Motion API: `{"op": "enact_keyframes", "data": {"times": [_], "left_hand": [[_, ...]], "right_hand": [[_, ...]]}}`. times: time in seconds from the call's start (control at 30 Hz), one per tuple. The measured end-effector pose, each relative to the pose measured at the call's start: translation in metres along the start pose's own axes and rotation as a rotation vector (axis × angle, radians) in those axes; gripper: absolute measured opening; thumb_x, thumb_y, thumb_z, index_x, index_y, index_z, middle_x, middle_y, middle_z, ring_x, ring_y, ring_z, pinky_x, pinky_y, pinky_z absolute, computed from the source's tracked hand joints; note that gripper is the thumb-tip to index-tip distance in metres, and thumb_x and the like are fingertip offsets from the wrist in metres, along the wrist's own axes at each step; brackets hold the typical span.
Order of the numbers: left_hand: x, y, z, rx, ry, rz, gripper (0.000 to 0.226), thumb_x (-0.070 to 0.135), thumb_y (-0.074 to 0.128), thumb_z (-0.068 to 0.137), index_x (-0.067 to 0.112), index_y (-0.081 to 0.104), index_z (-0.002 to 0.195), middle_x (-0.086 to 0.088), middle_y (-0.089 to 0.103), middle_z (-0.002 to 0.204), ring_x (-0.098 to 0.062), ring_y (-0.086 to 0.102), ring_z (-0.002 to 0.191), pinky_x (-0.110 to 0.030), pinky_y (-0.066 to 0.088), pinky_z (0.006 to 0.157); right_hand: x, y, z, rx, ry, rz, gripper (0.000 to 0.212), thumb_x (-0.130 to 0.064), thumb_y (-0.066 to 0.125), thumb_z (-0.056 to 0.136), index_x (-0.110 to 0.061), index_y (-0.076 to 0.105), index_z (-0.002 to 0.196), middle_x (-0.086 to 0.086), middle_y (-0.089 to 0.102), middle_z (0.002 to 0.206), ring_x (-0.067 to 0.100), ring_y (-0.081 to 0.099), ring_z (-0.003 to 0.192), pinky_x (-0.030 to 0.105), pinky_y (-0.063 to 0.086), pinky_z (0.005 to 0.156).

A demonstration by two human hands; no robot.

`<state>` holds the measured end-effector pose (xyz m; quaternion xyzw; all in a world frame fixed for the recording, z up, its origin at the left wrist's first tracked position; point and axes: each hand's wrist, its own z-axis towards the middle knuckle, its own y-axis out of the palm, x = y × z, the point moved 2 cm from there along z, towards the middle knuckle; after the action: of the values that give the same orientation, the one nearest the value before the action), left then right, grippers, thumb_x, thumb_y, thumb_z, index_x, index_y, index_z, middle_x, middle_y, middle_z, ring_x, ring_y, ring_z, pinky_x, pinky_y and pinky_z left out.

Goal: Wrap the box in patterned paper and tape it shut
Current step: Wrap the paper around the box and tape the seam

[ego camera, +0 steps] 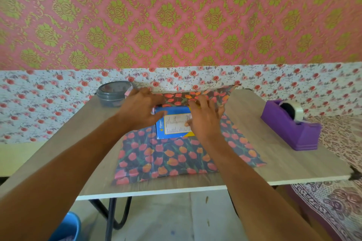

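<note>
Two hands, left hand [140,110] and right hand [203,118] gripping lifted paper [176,154], box [173,123] lengthwise toward wall

Both hands [172,113] fwd, arms outstretched, palms down, fingers spread.

**Two bare arms, nothing worn**

Both forearms enter from the bottom corners, uncovered along their whole visible length: no sleeve, cuff or glove shows anywhere. The left hand [140,110] and the right hand [203,118] are bare too, with no ring, bracelet or watch visible at finger or wrist. The arms are slim and long, tapering toward narrow wrists. The fingers look slender; motion blur softens them, so nails cannot be made out.
</note>
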<state>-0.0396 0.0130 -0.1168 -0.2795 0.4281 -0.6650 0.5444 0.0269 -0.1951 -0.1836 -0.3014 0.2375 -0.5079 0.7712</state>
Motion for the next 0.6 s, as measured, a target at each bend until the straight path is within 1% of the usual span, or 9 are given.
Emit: {"op": "enact_keyframes", "data": {"times": [0.03, 0.1, 0.2, 0.27, 0.33, 0.4, 0.47, 0.53, 0.6], "left_hand": [[0.002, -0.001, 0.002, -0.015, -0.022, 0.02, 0.05, 0.059, 0.052, 0.089, 0.022, 0.069, 0.118, -0.006, 0.071, 0.095, -0.03, 0.061, 0.102, -0.046, 0.044, 0.094], [0.007, 0.001, 0.007, -0.051, -0.038, 0.085, 0.048, 0.061, 0.057, 0.093, 0.025, 0.066, 0.123, -0.001, 0.071, 0.107, -0.028, 0.058, 0.111, -0.046, 0.04, 0.1], [0.011, 0.006, 0.01, -0.117, -0.036, 0.153, 0.043, 0.058, 0.055, 0.095, 0.034, 0.065, 0.13, 0.009, 0.067, 0.121, -0.02, 0.053, 0.121, -0.045, 0.032, 0.107], [0.012, 0.006, 0.013, -0.118, -0.06, 0.16, 0.04, 0.056, 0.055, 0.096, 0.036, 0.067, 0.128, 0.01, 0.068, 0.12, -0.018, 0.053, 0.121, -0.044, 0.028, 0.106], [0.013, 0.008, 0.013, -0.101, -0.075, 0.179, 0.036, 0.054, 0.057, 0.096, 0.035, 0.07, 0.123, 0.01, 0.069, 0.116, -0.018, 0.055, 0.118, -0.044, 0.028, 0.105], [0.012, 0.012, 0.013, -0.064, -0.075, 0.187, 0.033, 0.051, 0.06, 0.095, 0.032, 0.074, 0.117, 0.008, 0.071, 0.11, -0.021, 0.058, 0.113, -0.044, 0.031, 0.106], [0.012, 0.016, 0.011, -0.033, -0.049, 0.188, 0.025, 0.044, 0.07, 0.09, 0.026, 0.079, 0.104, 0.004, 0.072, 0.097, -0.026, 0.064, 0.099, -0.044, 0.038, 0.099], [0.013, 0.019, 0.008, 0.004, -0.014, 0.186, 0.018, 0.03, 0.084, 0.079, 0.015, 0.078, 0.086, -0.001, 0.07, 0.078, -0.031, 0.065, 0.078, -0.04, 0.047, 0.08], [0.014, 0.021, 0.005, 0.057, -0.017, 0.144, 0.019, 0.025, 0.086, 0.076, 0.01, 0.074, 0.081, -0.005, 0.067, 0.076, -0.033, 0.064, 0.074, -0.038, 0.05, 0.067]], "right_hand": [[0.0, 0.0, 0.0, 0.001, 0.02, 0.014, 0.077, -0.035, 0.101, 0.041, -0.02, 0.071, 0.11, 0.012, 0.054, 0.124, 0.032, 0.044, 0.115, 0.051, 0.039, 0.084], [0.0, -0.002, 0.0, 0.003, 0.051, 0.011, 0.079, -0.039, 0.1, 0.042, -0.024, 0.071, 0.114, 0.013, 0.042, 0.131, 0.036, 0.045, 0.118, 0.052, 0.038, 0.084], [0.003, -0.004, -0.001, 0.028, -0.006, -0.041, 0.075, -0.045, 0.097, 0.042, -0.024, 0.069, 0.108, 0.013, 0.039, 0.149, 0.036, 0.036, 0.136, 0.055, 0.036, 0.087], [0.006, -0.006, 0.002, 0.055, -0.09, -0.078, 0.071, -0.044, 0.096, 0.043, -0.022, 0.067, 0.104, 0.006, 0.037, 0.158, 0.031, 0.029, 0.148, 0.057, 0.032, 0.093], [0.008, -0.01, 0.004, 0.091, -0.165, -0.112, 0.063, -0.043, 0.094, 0.048, -0.019, 0.065, 0.099, -0.001, 0.032, 0.164, 0.027, 0.021, 0.155, 0.062, 0.026, 0.099], [0.009, -0.013, 0.007, 0.113, -0.233, -0.148, 0.055, -0.051, 0.088, 0.057, -0.018, 0.066, 0.094, -0.004, 0.028, 0.166, 0.026, 0.014, 0.156, 0.066, 0.021, 0.102], [0.011, -0.013, 0.01, 0.102, -0.282, -0.17, 0.061, -0.059, 0.086, 0.06, -0.015, 0.067, 0.099, -0.001, 0.041, 0.159, 0.025, 0.022, 0.155, 0.067, 0.019, 0.104], [0.015, -0.011, 0.011, 0.071, -0.277, -0.146, 0.073, -0.062, 0.087, 0.057, -0.015, 0.066, 0.108, 0.002, 0.064, 0.134, 0.025, 0.041, 0.145, 0.066, 0.02, 0.104], [0.019, -0.008, 0.009, 0.055, -0.26, -0.108, 0.077, -0.064, 0.085, 0.058, -0.018, 0.062, 0.115, 0.0, 0.071, 0.114, 0.024, 0.053, 0.134, 0.066, 0.022, 0.105]]}}
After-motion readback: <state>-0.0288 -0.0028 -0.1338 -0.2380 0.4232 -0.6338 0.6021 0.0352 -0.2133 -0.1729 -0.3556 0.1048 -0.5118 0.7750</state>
